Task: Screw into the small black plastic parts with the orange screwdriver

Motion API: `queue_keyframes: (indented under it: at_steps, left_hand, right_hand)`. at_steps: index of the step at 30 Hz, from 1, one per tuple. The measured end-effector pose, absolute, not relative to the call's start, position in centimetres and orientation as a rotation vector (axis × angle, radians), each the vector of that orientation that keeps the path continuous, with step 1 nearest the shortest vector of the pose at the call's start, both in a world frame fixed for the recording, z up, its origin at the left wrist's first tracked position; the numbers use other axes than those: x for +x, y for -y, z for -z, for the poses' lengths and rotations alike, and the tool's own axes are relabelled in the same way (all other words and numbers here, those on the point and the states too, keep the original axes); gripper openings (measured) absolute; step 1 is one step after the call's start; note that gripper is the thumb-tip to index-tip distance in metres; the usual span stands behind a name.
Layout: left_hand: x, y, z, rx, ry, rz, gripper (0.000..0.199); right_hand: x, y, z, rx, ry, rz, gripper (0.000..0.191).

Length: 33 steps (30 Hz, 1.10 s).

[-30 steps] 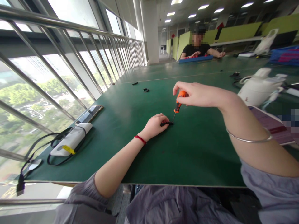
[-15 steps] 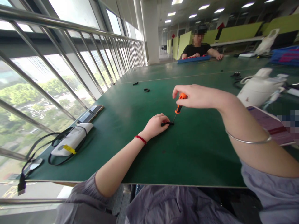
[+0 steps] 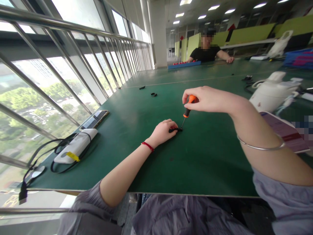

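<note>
My left hand (image 3: 164, 131) rests on the green table, its fingers closed on a small black piece (image 3: 179, 129) that lies against the tabletop; most of the piece is hidden under the fingers. Above and to the right, my right hand (image 3: 204, 100) grips the orange and black handle of a screwdriver (image 3: 186, 113). The screwdriver is tilted, its shaft pointing down and its tip meeting the right end of the black piece. Whether the tip sits in a screw is too small to tell.
Two small black parts, one a curved bit (image 3: 154, 94), lie farther up the table (image 3: 137, 111). At left are a phone (image 3: 95, 119) and a white power strip (image 3: 75, 147) with cables. A white jug (image 3: 266, 91) stands right. Across sits a person (image 3: 207, 52) behind a blue tray (image 3: 183, 65).
My right hand has shifted its grip slightly on the screwdriver handle, with the fingers curled closer. Across the table, the blue tray has slid to the left. My left hand stays put.
</note>
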State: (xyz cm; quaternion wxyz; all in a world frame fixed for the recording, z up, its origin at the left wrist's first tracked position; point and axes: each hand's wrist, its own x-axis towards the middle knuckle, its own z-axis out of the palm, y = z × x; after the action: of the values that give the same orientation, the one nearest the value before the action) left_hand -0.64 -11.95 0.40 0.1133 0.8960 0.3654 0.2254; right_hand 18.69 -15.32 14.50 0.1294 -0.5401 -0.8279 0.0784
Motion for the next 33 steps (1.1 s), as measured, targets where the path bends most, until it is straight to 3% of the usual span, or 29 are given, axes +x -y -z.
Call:
queue_keyframes:
  at_steps: [5, 9, 22, 28, 31, 33]
  left_hand:
    - [-0.63, 11.9, -0.35, 2.631, -1.071, -0.658, 0.015]
    - [-0.69, 11.84, -0.26, 2.639, -1.064, -0.662, 0.015]
    - [-0.69, 11.87, -0.27, 2.646, -1.065, -0.656, 0.016]
    - [-0.67, 11.85, -0.26, 2.645, -1.071, -0.655, 0.016]
    - [-0.69, 11.85, -0.23, 2.651, -1.062, -0.659, 0.015]
    - [-0.71, 11.84, -0.23, 2.653, -1.06, -0.659, 0.016]
  right_hand:
    - [18.49, 15.35, -14.51, -1.634, 2.381, -0.245, 0.036]
    - [18.65, 15.13, -14.37, -1.615, 2.39, -0.21, 0.025]
    - [18.78, 15.06, -14.28, -1.632, 2.385, -0.179, 0.031]
    - [18.69, 15.29, -14.32, -1.669, 2.358, -0.337, 0.032]
    - [18.76, 15.15, -14.23, -1.626, 2.368, -0.223, 0.026]
    - [18.75, 14.99, -14.15, -1.609, 2.374, -0.165, 0.031]
